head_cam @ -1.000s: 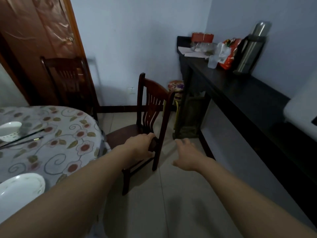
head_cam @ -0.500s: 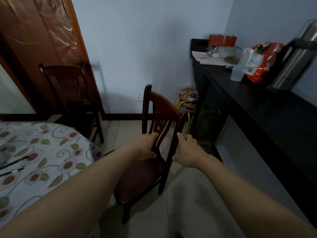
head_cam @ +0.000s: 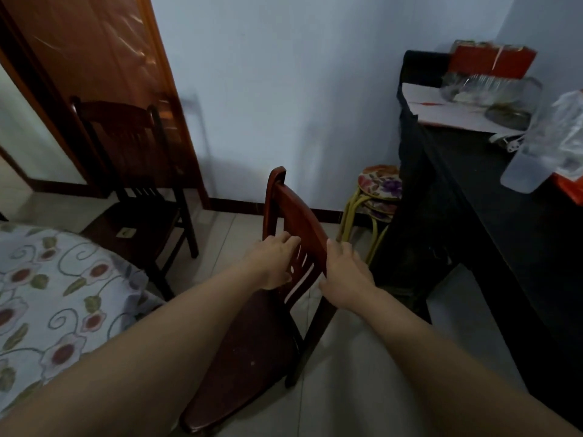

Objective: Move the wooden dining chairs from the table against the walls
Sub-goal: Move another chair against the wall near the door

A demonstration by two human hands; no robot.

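A reddish wooden dining chair stands right below me, its seat toward the round table with a floral cloth at the lower left. My left hand grips the chair's slatted backrest from the seat side. My right hand holds the top rail on the outer side. A second dark wooden chair stands further back, near the wooden door at the left.
A long black sideboard runs along the right wall, with a plastic jug, papers and bags on it. Stacked stools with floral seats sit in the corner beside it. Pale tiled floor lies between the chair and the blue far wall.
My left hand has moved from the seat's back edge up to the backrest slats, and my right hand has closed on the top rail. The view has come nearer the chair and wall.
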